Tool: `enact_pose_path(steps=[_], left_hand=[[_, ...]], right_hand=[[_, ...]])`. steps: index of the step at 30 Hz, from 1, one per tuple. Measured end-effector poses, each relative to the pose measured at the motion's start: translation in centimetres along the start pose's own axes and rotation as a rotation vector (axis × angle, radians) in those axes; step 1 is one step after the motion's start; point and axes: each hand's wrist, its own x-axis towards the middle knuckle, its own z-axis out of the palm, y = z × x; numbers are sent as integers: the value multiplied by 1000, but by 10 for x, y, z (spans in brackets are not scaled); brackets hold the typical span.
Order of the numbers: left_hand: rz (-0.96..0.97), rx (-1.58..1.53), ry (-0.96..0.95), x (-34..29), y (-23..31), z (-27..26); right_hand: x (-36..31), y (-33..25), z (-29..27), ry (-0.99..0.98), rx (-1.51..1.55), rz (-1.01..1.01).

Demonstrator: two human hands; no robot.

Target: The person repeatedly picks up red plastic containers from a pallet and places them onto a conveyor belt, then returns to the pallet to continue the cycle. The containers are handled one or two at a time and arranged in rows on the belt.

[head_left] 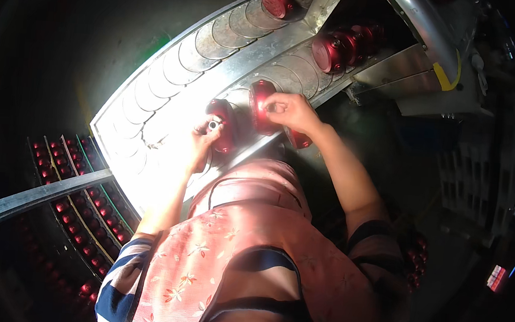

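Observation:
My left hand (pixel 202 137) is closed in a pinch on a small pale ring-shaped piece (pixel 213 125) with a dark centre. Just beside it, a shiny red round metal body (pixel 226 131) stands on the conveyor. My right hand (pixel 291 111) has its fingers curled together at the side of a second red round body (pixel 259 110); anything between the fingertips is too small or hidden to make out. Below my right wrist, a third red body (pixel 299 140) shows in part at the conveyor's near edge.
The conveyor (pixel 196 50) has overlapping curved plates, with glare on its left. More red bodies (pixel 332 53) stand farther up, and one (pixel 277 3) sits on the far lane. Racks of red pieces (pixel 86 220) lie lower left, past a metal bar (pixel 43 197).

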Motion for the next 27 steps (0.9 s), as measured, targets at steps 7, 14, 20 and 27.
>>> enact_pose_path(steps=[7,14,20,27], left_hand=[[-158,226,30,44,-64,9],[152,-65,125,72,-3,55],[241,-169,313,103,-13,57],[452,-245,-20,141,-91,-48]], right_hand=[[86,49,41,-219,-185,-90],[97,27,-129,-215,157,104],[150,43,-157,-95,155,101],[122,44,-39,506,158,-390]])
